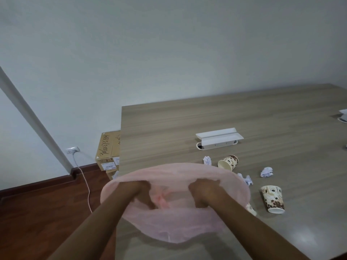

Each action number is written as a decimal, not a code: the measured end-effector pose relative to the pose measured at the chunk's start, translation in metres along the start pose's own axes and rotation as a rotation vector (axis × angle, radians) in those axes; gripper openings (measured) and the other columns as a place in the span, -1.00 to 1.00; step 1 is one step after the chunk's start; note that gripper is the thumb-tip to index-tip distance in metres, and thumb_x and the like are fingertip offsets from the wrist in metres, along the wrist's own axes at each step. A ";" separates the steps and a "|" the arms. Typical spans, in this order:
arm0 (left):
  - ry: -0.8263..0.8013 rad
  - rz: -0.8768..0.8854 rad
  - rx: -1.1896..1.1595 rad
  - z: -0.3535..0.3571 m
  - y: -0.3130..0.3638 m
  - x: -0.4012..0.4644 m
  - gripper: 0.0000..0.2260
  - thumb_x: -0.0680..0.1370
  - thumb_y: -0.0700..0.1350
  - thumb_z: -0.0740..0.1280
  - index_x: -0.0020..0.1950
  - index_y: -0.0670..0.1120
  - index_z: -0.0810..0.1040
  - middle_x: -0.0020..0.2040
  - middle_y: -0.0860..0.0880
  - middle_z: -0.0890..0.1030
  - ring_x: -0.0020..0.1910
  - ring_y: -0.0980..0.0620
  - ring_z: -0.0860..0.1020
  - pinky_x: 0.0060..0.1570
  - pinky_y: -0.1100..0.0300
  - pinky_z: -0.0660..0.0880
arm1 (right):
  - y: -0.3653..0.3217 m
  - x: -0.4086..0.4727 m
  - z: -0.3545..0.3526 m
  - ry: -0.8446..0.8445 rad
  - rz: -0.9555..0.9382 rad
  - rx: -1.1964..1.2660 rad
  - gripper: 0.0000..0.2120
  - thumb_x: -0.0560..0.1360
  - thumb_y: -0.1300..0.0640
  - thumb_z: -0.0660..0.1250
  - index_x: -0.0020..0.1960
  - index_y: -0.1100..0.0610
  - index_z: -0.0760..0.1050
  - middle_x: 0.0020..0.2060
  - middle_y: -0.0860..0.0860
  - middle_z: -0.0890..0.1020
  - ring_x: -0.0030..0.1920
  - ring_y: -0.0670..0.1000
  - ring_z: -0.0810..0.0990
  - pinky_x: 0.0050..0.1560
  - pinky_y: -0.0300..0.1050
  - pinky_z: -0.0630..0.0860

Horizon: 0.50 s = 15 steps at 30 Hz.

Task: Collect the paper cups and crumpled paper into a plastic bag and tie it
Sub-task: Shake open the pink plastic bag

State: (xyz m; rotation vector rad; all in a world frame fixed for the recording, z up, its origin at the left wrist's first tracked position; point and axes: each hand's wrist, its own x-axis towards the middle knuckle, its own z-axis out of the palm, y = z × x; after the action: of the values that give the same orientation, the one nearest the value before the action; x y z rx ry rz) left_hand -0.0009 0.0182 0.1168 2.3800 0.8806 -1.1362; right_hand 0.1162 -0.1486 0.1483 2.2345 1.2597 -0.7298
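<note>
A thin pink plastic bag (169, 225) billows open over the near left part of the wooden table (206, 121). My left hand (141, 192) and my right hand (201, 192) reach into its mouth, fingers curled round the plastic and spreading it apart. One patterned paper cup (228, 162) lies on its side just beyond the bag. Another cup (273, 199) lies to the right, and a third cup (251, 209) peeks out from behind the bag's right edge. Crumpled paper balls (207, 160) (266, 172) (247, 179) lie scattered among the cups.
A white flip-up socket box (218, 137) is set into the table middle. Another white fitting (343, 116) sits at the far right edge. Cardboard boxes (108, 152) stand on the floor left of the table, near a wall socket with a white cable (85, 182).
</note>
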 end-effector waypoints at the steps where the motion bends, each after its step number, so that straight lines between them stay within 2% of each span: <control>1: 0.049 0.096 -0.133 -0.004 0.012 -0.001 -0.20 0.44 0.23 0.44 0.57 0.02 0.21 0.46 -0.05 0.36 0.31 -0.11 0.49 0.07 0.12 0.57 | -0.010 0.004 0.007 0.064 -0.108 0.052 -0.48 0.53 0.20 0.31 0.47 0.08 0.33 0.39 0.16 0.44 0.36 0.23 0.44 0.35 0.33 0.34; 2: 0.078 0.172 -0.283 -0.002 0.010 0.014 -0.25 0.46 0.29 0.38 0.56 0.08 0.22 0.44 0.00 0.38 0.31 -0.10 0.48 0.11 0.09 0.57 | -0.022 0.004 0.015 0.044 -0.220 0.070 -0.44 0.55 0.22 0.29 0.52 0.05 0.27 0.40 0.16 0.43 0.36 0.22 0.44 0.36 0.20 0.38; 3: 0.114 0.206 -0.394 -0.004 0.013 0.016 -0.28 0.47 0.38 0.27 0.55 0.10 0.23 0.42 0.04 0.38 0.35 -0.09 0.45 0.18 0.06 0.53 | -0.036 0.006 0.029 -0.047 -0.298 0.056 -0.41 0.57 0.24 0.28 0.55 0.05 0.21 0.44 0.16 0.39 0.40 0.20 0.40 0.39 0.16 0.34; 5: 0.287 0.224 -0.485 -0.013 0.013 0.023 -0.19 0.43 0.50 0.08 0.56 0.07 0.25 0.50 0.06 0.32 0.47 -0.07 0.32 0.40 0.01 0.32 | -0.058 0.007 0.055 -0.249 -0.283 0.004 -0.48 0.62 0.23 0.24 0.55 0.21 0.21 0.49 0.23 0.30 0.50 0.22 0.21 0.45 0.33 0.03; 6: 0.424 0.228 -0.543 -0.018 0.014 0.029 -0.22 0.47 0.46 0.08 0.56 0.02 0.24 0.53 0.01 0.29 0.51 -0.06 0.26 0.47 0.01 0.20 | -0.063 0.004 0.061 -0.329 -0.272 0.018 -0.53 0.64 0.20 0.20 0.50 0.33 0.24 0.48 0.30 0.28 0.52 0.26 0.14 0.38 0.43 -0.11; 7: 0.531 0.210 -0.596 -0.021 0.013 0.032 -0.27 0.53 0.38 0.12 0.57 -0.03 0.22 0.55 -0.03 0.26 0.52 -0.06 0.23 0.49 0.02 0.14 | -0.066 0.005 0.068 -0.367 -0.279 0.028 -0.56 0.66 0.20 0.14 0.46 0.42 0.25 0.47 0.35 0.28 0.51 0.30 0.12 0.32 0.46 -0.15; 8: 0.603 0.172 -0.589 -0.024 0.012 0.036 -0.30 0.57 0.30 0.17 0.58 -0.08 0.20 0.56 -0.06 0.25 0.53 -0.06 0.23 0.50 0.03 0.13 | -0.068 0.010 0.076 -0.392 -0.290 0.034 -0.57 0.68 0.21 0.09 0.44 0.46 0.25 0.46 0.37 0.27 0.51 0.31 0.13 0.36 0.42 -0.16; 9: 0.610 0.144 -0.581 -0.024 0.011 0.038 -0.31 0.58 0.25 0.21 0.58 -0.12 0.18 0.56 -0.09 0.25 0.52 -0.08 0.24 0.49 0.03 0.14 | -0.068 0.014 0.083 -0.393 -0.309 0.055 -0.57 0.68 0.22 0.05 0.44 0.48 0.23 0.46 0.37 0.27 0.50 0.30 0.15 0.45 0.34 -0.12; 11: 0.561 0.150 -0.464 -0.016 0.011 0.037 -0.31 0.58 0.20 0.26 0.58 -0.13 0.16 0.55 -0.10 0.26 0.51 -0.09 0.25 0.47 0.05 0.17 | -0.065 0.015 0.092 -0.435 -0.379 0.065 -0.58 0.70 0.23 0.01 0.47 0.47 0.20 0.49 0.31 0.27 0.48 0.22 0.23 0.55 0.01 0.04; 12: 0.523 0.175 -0.372 -0.011 0.014 0.033 -0.31 0.58 0.19 0.28 0.58 -0.12 0.15 0.55 -0.09 0.27 0.51 -0.09 0.26 0.47 0.05 0.18 | -0.063 0.012 0.092 -0.429 -0.404 0.097 -0.58 0.69 0.23 0.04 0.48 0.43 0.20 0.47 0.28 0.30 0.43 0.15 0.30 0.49 -0.21 0.19; 13: 0.489 0.189 -0.275 -0.005 0.019 0.029 -0.30 0.57 0.18 0.29 0.58 -0.13 0.14 0.54 -0.09 0.28 0.50 -0.09 0.27 0.45 0.06 0.20 | -0.062 0.011 0.089 -0.375 -0.401 0.140 -0.55 0.66 0.21 0.15 0.49 0.37 0.23 0.42 0.28 0.37 0.35 0.12 0.37 0.35 -0.30 0.33; 14: 0.459 0.193 -0.193 0.001 0.022 0.031 -0.29 0.57 0.16 0.30 0.58 -0.14 0.13 0.53 -0.10 0.31 0.47 -0.10 0.31 0.43 0.06 0.24 | -0.058 0.010 0.083 -0.236 -0.404 0.169 -0.52 0.60 0.17 0.28 0.47 0.28 0.29 0.36 0.30 0.43 0.29 0.13 0.44 0.21 -0.21 0.40; 15: 0.432 0.197 -0.128 0.006 0.027 0.030 -0.31 0.58 0.11 0.31 0.57 -0.17 0.12 0.49 -0.13 0.36 0.42 -0.11 0.37 0.38 0.06 0.31 | -0.055 0.012 0.077 -0.068 -0.407 0.195 -0.50 0.53 0.14 0.37 0.42 0.21 0.34 0.27 0.28 0.50 0.25 0.18 0.49 0.17 -0.09 0.45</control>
State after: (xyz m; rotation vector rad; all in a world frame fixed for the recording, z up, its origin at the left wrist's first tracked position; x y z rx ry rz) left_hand 0.0282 0.0058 0.0907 2.5769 0.7930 -0.4823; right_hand 0.0569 -0.1638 0.0747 2.0973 1.6958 -1.1104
